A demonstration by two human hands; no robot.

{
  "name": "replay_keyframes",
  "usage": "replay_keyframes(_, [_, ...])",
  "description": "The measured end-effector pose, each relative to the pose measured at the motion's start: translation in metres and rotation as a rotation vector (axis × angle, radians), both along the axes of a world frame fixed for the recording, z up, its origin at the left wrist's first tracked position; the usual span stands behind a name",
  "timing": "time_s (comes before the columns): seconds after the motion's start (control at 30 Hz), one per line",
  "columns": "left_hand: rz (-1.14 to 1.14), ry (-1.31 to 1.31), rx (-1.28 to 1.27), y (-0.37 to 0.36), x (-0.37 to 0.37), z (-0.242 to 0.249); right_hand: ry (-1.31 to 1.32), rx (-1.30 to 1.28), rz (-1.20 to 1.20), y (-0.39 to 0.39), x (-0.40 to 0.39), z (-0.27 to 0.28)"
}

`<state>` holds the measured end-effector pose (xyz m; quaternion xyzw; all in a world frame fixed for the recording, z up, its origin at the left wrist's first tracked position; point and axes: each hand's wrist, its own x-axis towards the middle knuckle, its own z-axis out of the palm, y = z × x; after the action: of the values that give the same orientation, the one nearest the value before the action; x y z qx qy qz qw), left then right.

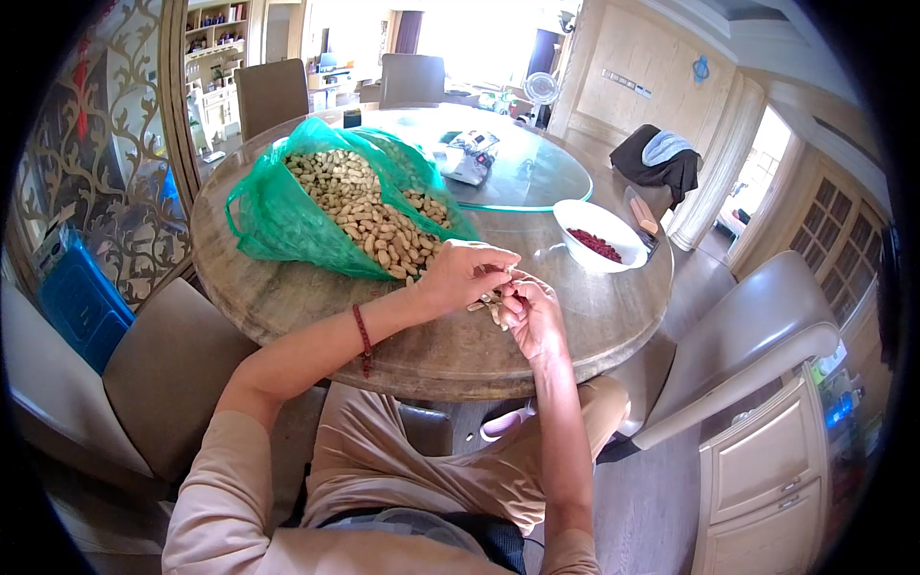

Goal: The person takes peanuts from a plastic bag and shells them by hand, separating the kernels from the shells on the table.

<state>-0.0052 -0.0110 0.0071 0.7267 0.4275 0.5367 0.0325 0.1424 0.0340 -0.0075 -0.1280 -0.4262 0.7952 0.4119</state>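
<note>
Over the near part of the round table, my left hand and my right hand meet with fingertips pinched together. A peanut, mostly hidden by the fingers, is between them; a pale bit of its shell shows. Just under the hands lie broken peanut shells on the tabletop. An opened green plastic bag lies to the left, with a large heap of unshelled peanuts spilling toward my left hand. Beyond my right hand stands a white bowl containing dark red shelled peanuts.
A glass turntable covers the table's far middle, with a clear plastic package on it. Chairs stand around the wooden table, including one at the right and one at the left. A fan stands behind.
</note>
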Motion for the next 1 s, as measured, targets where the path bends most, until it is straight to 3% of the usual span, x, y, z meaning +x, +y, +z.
replay_keyframes(0.1, [-0.007,0.033,-0.056,-0.001,0.0,0.001,-0.141,0.162,0.035,0.002,-0.002,-0.005])
replay_keyframes(0.33, [-0.02,0.069,-0.028,-0.002,-0.002,0.006,-0.226,0.196,0.028,-0.006,-0.003,0.0])
replay_keyframes(0.4, [-0.07,0.149,0.126,-0.001,-0.002,0.009,-0.36,0.368,-0.073,-0.01,-0.004,-0.002])
replay_keyframes(0.43, [-0.069,0.148,0.125,-0.001,-0.003,0.01,-0.361,0.368,-0.072,-0.009,-0.004,-0.005])
replay_keyframes(0.5, [-0.102,0.228,0.029,-0.003,-0.007,0.013,-0.566,0.684,-0.235,-0.004,-0.007,-0.012])
replay_keyframes(0.6, [-0.09,0.274,0.142,0.002,-0.003,0.01,-0.541,0.727,-0.264,-0.003,-0.009,-0.015])
replay_keyframes(0.73, [-0.046,0.259,0.173,0.004,-0.002,0.006,-0.418,0.687,-0.2,-0.011,-0.006,-0.004])
replay_keyframes(0.8, [-0.034,0.111,0.096,0.008,-0.006,0.004,-0.355,0.581,-0.162,-0.016,-0.003,0.005])
replay_keyframes(1.0, [0.029,0.119,-0.018,0.012,-0.016,-0.004,-0.126,0.211,-0.173,0.02,0.022,0.002])
